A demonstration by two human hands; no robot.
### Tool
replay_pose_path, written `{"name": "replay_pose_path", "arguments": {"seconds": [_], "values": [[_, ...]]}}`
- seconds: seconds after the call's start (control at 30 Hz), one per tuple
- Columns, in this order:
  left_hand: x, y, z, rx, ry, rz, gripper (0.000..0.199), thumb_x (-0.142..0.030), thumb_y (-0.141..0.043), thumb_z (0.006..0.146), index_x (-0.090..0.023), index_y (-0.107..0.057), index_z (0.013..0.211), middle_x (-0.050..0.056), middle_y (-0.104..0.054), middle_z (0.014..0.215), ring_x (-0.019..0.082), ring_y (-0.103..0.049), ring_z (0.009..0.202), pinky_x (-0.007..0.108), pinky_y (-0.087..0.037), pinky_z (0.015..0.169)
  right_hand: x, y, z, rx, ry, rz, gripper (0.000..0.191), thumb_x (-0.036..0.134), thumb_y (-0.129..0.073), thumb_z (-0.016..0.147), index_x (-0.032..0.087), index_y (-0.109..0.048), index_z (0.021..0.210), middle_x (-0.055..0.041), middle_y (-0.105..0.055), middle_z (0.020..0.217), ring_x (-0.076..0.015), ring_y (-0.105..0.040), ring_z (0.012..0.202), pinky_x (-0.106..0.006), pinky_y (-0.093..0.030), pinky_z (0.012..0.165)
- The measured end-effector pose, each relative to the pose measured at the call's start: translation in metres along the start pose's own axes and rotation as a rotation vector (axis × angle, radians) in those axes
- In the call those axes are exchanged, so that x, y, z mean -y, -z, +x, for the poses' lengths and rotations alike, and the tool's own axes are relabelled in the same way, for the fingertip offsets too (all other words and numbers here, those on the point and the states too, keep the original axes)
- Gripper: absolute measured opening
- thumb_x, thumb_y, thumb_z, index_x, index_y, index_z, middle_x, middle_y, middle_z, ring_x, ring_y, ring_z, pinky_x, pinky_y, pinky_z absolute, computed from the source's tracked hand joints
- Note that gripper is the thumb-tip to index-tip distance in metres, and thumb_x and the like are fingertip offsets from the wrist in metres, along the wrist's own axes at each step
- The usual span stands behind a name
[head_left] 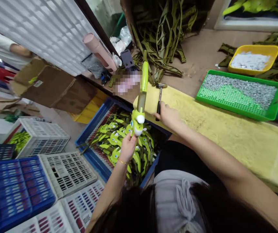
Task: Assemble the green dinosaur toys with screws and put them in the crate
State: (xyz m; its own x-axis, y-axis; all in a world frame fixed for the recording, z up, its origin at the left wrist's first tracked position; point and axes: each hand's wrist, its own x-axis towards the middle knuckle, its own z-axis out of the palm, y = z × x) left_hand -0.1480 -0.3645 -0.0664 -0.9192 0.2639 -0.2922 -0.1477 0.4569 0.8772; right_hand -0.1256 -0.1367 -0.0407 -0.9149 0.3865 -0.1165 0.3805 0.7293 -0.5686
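- Your left hand (pixel 128 147) is closed narrow around the lower body of a green plastic toy (pixel 138 121), with a gold bracelet (pixel 121 161) on the wrist.
- The toy stands nearly upright, its long shaft pointing far, above the near end of a yellow foam pad (pixel 202 137).
- Your right hand (pixel 167 116) grips the handle of a small hammer (pixel 159 100), with the steel head at the far end. You cannot tell whether the head touches the pad.
- Current step: you hold the toy in one hand and the hammer in the other, just apart, with the hammer beside the shaft.
- A blue crate (pixel 85 139) lies directly below your hands, filled with more green toys (pixel 118 147).
- To the right on the bench, a green perforated tray (pixel 202 84) holds small grey metal pieces (pixel 238 85).
- Farther right, a yellow tray (pixel 255 47) holds white pieces (pixel 249 61).
- At the far end, a cardboard box (pixel 153 13) holds tangled olive-green strips (pixel 160 38).
- Stacked white plastic crates (pixel 41 137) stand to the left.
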Motion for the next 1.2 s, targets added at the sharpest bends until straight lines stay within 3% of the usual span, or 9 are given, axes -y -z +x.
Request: {"name": "replay_pose_path", "arguments": {"seconds": [0.07,0.17,0.33,0.5,0.6,0.73,0.93,1.1,1.2], "values": [[0.004,0.003,0.0,-0.011,-0.028,0.097,0.035,-0.052,-0.059,0.076,-0.018,-0.054,0.068,-0.002,-0.05,0.057,0.011,-0.041,0.054,0.024,-0.033,0.054,-0.004,-0.001,0.01,0.053,-0.034,-0.125,0.05,0.033,-0.044,0.091,0.006,-0.041,0.134,-0.0257,-0.064,0.108,-0.0345,-0.067,0.089,-0.047,-0.053,0.075],[0.007,0.005,-0.002,-0.028,-0.071,0.234,0.029,-0.046,-0.057,0.077,-0.018,-0.056,0.071,-0.001,-0.054,0.061,0.013,-0.046,0.059,0.025,-0.037,0.06,-0.01,0.003,0.018,0.048,-0.101,-0.054,0.06,0.02,-0.044,0.085,0.004,-0.033,0.141,-0.0262,-0.065,0.105,-0.0325,-0.066,0.089,-0.047,-0.054,0.077],[0.008,0.006,-0.014,-0.04,-0.106,0.413,0.031,-0.049,-0.056,0.073,-0.019,-0.051,0.068,-0.002,-0.053,0.062,0.014,-0.047,0.065,0.026,-0.036,0.064,-0.041,0.027,0.012,-0.063,-0.215,0.197,0.053,0.028,-0.047,0.086,0.008,-0.046,0.134,-0.0212,-0.066,0.11,-0.0303,-0.064,0.096,-0.048,-0.051,0.088],[0.008,0.004,-0.024,-0.04,-0.112,0.61,0.038,-0.054,-0.058,0.072,-0.022,-0.039,0.062,-0.006,-0.038,0.05,0.012,-0.036,0.053,0.026,-0.029,0.057,-0.078,0.041,-0.046,-0.241,-0.064,0.488,0.05,0.037,-0.046,0.091,0.015,-0.05,0.135,-0.0098,-0.063,0.128,-0.0226,-0.063,0.109,-0.04,-0.051,0.098],[0.009,0.005,-0.022,-0.01,-0.185,0.828,0.042,-0.055,-0.057,0.074,-0.024,-0.033,0.061,-0.004,-0.036,0.052,0.014,-0.039,0.054,0.027,-0.029,0.058,-0.081,0.045,-0.091,-0.201,0.008,0.437,0.049,0.037,-0.046,0.091,0.021,-0.052,0.137,-0.0055,-0.062,0.132,-0.0238,-0.06,0.118,-0.041,-0.05,0.101],[0.011,0.011,-0.015,0.019,-0.275,0.997,0.043,-0.055,-0.055,0.077,-0.024,-0.03,0.061,-0.001,-0.04,0.058,0.016,-0.044,0.059,0.028,-0.031,0.062,-0.071,0.043,-0.124,-0.21,0.088,0.345,0.046,0.036,-0.041,0.094,0.027,-0.052,0.138,-0.0036,-0.062,0.131,-0.0233,-0.065,0.109,-0.04,-0.053,0.098],[0.009,0.02,-0.003,0.025,-0.307,1.021,0.045,-0.057,-0.054,0.075,-0.024,-0.028,0.059,-0.001,-0.036,0.057,0.015,-0.04,0.058,0.029,-0.03,0.062,-0.081,0.018,-0.134,-0.119,-0.081,0.204,0.047,0.035,-0.042,0.093,0.025,-0.053,0.138,-0.008,-0.073,0.107,-0.0246,-0.07,0.086,-0.042,-0.059,0.082],[0.01,0.027,0.012,0.106,-0.226,0.907,0.043,-0.059,-0.052,0.071,-0.023,-0.032,0.057,-0.003,-0.037,0.053,0.013,-0.037,0.053,0.027,-0.029,0.057,-0.093,0.031,-0.131,-0.325,-0.018,0.347,0.045,0.034,-0.044,0.094,0.025,-0.053,0.137,-0.0036,-0.062,0.132,-0.0219,-0.065,0.113,-0.036,-0.057,0.094],[0.01,0.03,0.018,0.113,-0.207,0.877,0.043,-0.06,-0.052,0.069,-0.023,-0.034,0.056,-0.004,-0.037,0.051,0.012,-0.036,0.051,0.027,-0.03,0.055,-0.087,0.044,-0.125,-0.342,0.04,0.335,0.044,0.033,-0.044,0.095,0.024,-0.053,0.137,-0.0031,-0.061,0.133,-0.0211,-0.064,0.116,-0.034,-0.056,0.097]]}}
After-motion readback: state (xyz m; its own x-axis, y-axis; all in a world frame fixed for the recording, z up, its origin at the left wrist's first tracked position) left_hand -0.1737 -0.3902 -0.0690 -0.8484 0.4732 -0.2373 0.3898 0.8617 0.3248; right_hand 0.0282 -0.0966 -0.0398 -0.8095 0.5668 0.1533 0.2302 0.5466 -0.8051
